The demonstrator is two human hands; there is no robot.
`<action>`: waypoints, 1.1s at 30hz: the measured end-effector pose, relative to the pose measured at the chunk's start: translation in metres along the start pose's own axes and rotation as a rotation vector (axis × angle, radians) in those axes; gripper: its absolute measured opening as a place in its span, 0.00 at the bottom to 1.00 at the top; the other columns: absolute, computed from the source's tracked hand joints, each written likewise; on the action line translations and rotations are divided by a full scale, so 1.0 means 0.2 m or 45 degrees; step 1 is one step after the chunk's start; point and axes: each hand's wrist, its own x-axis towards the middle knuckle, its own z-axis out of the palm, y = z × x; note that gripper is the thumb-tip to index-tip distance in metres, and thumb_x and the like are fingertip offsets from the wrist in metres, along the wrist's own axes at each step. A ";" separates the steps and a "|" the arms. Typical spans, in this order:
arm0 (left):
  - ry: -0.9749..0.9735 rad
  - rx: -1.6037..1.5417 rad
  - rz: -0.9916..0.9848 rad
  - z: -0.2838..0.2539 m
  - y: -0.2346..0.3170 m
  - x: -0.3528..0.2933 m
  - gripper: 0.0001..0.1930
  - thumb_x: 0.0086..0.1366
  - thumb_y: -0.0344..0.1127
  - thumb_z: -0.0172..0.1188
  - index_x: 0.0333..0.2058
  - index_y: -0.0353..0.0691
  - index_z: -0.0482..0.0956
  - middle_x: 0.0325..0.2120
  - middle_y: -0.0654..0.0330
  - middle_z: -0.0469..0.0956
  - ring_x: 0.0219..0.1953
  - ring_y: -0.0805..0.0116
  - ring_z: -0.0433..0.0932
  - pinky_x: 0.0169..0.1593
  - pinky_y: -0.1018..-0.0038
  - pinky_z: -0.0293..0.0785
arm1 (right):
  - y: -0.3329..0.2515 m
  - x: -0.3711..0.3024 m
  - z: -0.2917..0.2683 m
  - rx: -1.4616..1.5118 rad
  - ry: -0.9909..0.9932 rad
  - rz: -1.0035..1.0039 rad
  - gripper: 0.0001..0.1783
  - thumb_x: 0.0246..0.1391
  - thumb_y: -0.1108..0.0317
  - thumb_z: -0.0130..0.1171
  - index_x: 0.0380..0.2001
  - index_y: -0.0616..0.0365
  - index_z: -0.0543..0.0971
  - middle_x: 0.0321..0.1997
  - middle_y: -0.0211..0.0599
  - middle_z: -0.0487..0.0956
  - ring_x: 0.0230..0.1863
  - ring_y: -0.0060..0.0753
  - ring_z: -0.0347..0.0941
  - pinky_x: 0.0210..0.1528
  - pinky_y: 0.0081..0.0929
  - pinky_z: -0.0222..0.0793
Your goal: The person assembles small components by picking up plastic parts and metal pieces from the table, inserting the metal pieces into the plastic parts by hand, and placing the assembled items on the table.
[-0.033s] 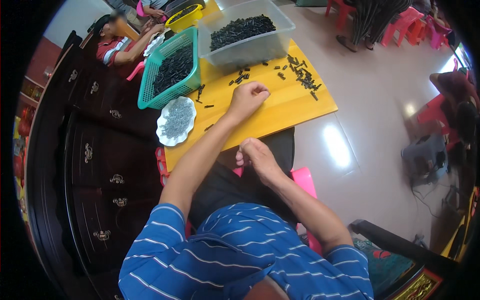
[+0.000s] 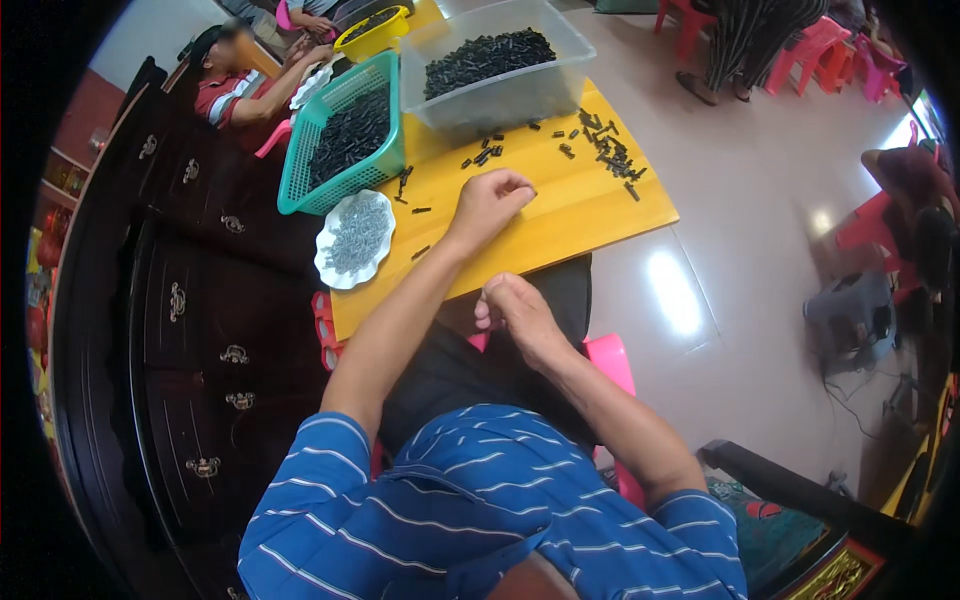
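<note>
My left hand (image 2: 490,205) rests on a yellow board (image 2: 590,215) with its fingers curled shut; nothing shows in it. Small black cylindrical pieces (image 2: 610,155) lie scattered on the board just beyond it. My right hand (image 2: 515,315) hovers over my lap at the board's near edge, fingers pinched together, and whether it holds a piece is hidden. A clear plastic tub (image 2: 500,105) of black pieces stands at the board's far end. A green basket (image 2: 300,170) of black pieces and a white scalloped plate (image 2: 325,265) of grey pieces sit to the left.
A dark wooden cabinet (image 2: 200,330) with metal handles runs along the left. Another person (image 2: 235,90) sits at the far left beside a yellow bowl (image 2: 375,30). I sit on a pink stool (image 2: 610,355). Pink chairs (image 2: 790,40) stand on the shiny tiled floor at the far right.
</note>
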 end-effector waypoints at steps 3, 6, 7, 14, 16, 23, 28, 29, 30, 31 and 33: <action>-0.049 -0.531 -0.343 -0.15 -0.01 -0.27 0.07 0.65 0.33 0.60 0.37 0.35 0.82 0.27 0.63 0.81 0.26 0.78 0.77 0.32 0.81 0.73 | -0.02 -0.01 0.02 0.008 0.036 -0.006 0.10 0.66 0.61 0.48 0.36 0.54 0.73 0.30 0.29 0.76 0.30 0.22 0.72 0.35 0.21 0.71; -0.051 -0.878 -0.421 -0.21 -0.01 -0.49 0.07 0.67 0.31 0.58 0.39 0.35 0.81 0.30 0.63 0.81 0.27 0.80 0.76 0.33 0.83 0.73 | -0.03 -0.02 0.02 -0.027 0.044 -0.059 0.11 0.67 0.59 0.50 0.37 0.54 0.73 0.31 0.28 0.75 0.32 0.20 0.72 0.38 0.21 0.70; -0.084 -0.977 -0.436 -0.22 -0.01 -0.55 0.07 0.67 0.31 0.58 0.40 0.35 0.80 0.31 0.63 0.81 0.27 0.81 0.76 0.34 0.83 0.74 | -0.04 -0.03 0.02 -0.077 0.038 -0.092 0.11 0.68 0.58 0.51 0.37 0.54 0.73 0.31 0.28 0.75 0.32 0.20 0.71 0.39 0.21 0.70; 0.078 -0.449 -0.200 -0.26 0.10 -0.76 0.06 0.64 0.30 0.62 0.38 0.34 0.82 0.27 0.66 0.80 0.27 0.82 0.75 0.33 0.81 0.74 | 0.00 -0.02 0.02 -0.130 0.035 -0.179 0.13 0.70 0.57 0.48 0.36 0.54 0.72 0.32 0.28 0.76 0.33 0.20 0.71 0.39 0.20 0.66; 0.145 -0.069 -0.034 -0.27 0.13 -0.78 0.06 0.60 0.29 0.64 0.35 0.34 0.82 0.23 0.63 0.80 0.24 0.80 0.77 0.30 0.78 0.75 | 0.01 -0.02 0.02 -0.136 0.014 -0.215 0.13 0.70 0.57 0.48 0.36 0.54 0.72 0.32 0.28 0.76 0.33 0.19 0.71 0.39 0.19 0.65; 0.163 0.022 0.128 -0.25 0.16 -0.80 0.06 0.58 0.28 0.64 0.35 0.34 0.82 0.24 0.58 0.81 0.23 0.69 0.81 0.30 0.75 0.76 | 0.03 -0.03 0.03 -0.186 -0.076 -0.243 0.13 0.70 0.57 0.48 0.37 0.55 0.72 0.33 0.28 0.76 0.34 0.18 0.71 0.39 0.19 0.64; 0.156 -0.033 0.106 -0.28 0.14 -0.80 0.06 0.60 0.23 0.61 0.37 0.32 0.82 0.32 0.56 0.83 0.34 0.67 0.82 0.38 0.73 0.77 | -0.01 -0.05 0.05 -0.171 -0.089 -0.195 0.13 0.70 0.58 0.49 0.38 0.57 0.73 0.34 0.28 0.76 0.35 0.19 0.71 0.41 0.21 0.67; 0.151 -0.032 0.103 -0.29 0.14 -0.79 0.06 0.60 0.23 0.61 0.37 0.32 0.82 0.32 0.56 0.83 0.34 0.67 0.82 0.38 0.73 0.77 | -0.01 -0.05 0.05 -0.193 -0.101 -0.187 0.13 0.70 0.59 0.49 0.38 0.57 0.73 0.34 0.28 0.76 0.35 0.19 0.71 0.42 0.21 0.68; 0.116 0.013 0.154 -0.31 0.14 -0.79 0.07 0.60 0.23 0.60 0.37 0.32 0.82 0.32 0.56 0.83 0.35 0.66 0.82 0.40 0.73 0.77 | -0.01 -0.05 0.04 -0.214 -0.113 -0.178 0.12 0.70 0.60 0.50 0.38 0.58 0.73 0.34 0.28 0.75 0.35 0.19 0.71 0.43 0.22 0.70; 0.081 0.058 0.205 -0.32 0.15 -0.78 0.07 0.60 0.22 0.59 0.37 0.32 0.82 0.32 0.55 0.83 0.36 0.64 0.82 0.41 0.72 0.77 | 0.00 -0.05 0.04 -0.209 -0.110 -0.177 0.12 0.70 0.60 0.50 0.38 0.58 0.73 0.34 0.28 0.75 0.35 0.19 0.71 0.43 0.22 0.70; 0.029 0.112 0.227 -0.36 0.17 -0.77 0.08 0.59 0.22 0.59 0.38 0.32 0.82 0.33 0.54 0.83 0.36 0.63 0.83 0.41 0.72 0.77 | 0.01 -0.04 0.02 -0.256 -0.126 -0.164 0.11 0.70 0.61 0.50 0.38 0.59 0.74 0.34 0.28 0.75 0.36 0.19 0.71 0.43 0.22 0.71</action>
